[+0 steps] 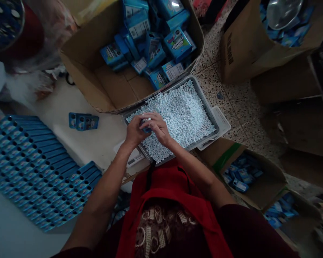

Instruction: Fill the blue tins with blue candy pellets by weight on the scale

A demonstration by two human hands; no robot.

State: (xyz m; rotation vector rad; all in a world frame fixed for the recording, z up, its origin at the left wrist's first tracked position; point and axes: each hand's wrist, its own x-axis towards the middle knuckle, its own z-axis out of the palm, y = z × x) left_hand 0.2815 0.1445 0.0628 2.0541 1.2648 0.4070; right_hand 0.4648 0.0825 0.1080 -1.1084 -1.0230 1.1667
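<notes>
Both my hands meet above the left end of a grey tray (218, 125) heaped with small white candies (183, 111). My left hand (134, 132) is closed around a small blue candy box (146, 126), mostly hidden by fingers. Over the top of that box, my right hand (158, 127) has its fingers curled, with a few white pellets showing at the fingertips. Two flattened-looking blue boxes (84, 122) lie on the white table to the left of my hands.
Stacked blue boxes (40, 168) fill the left side in rows. Beyond the tray, a large carton (104, 86) holds several blue packs. More cartons (244, 53) of blue packs stand on the speckled floor at right, one with a metal scoop (282, 14). A white scale (220, 123) shows around the tray.
</notes>
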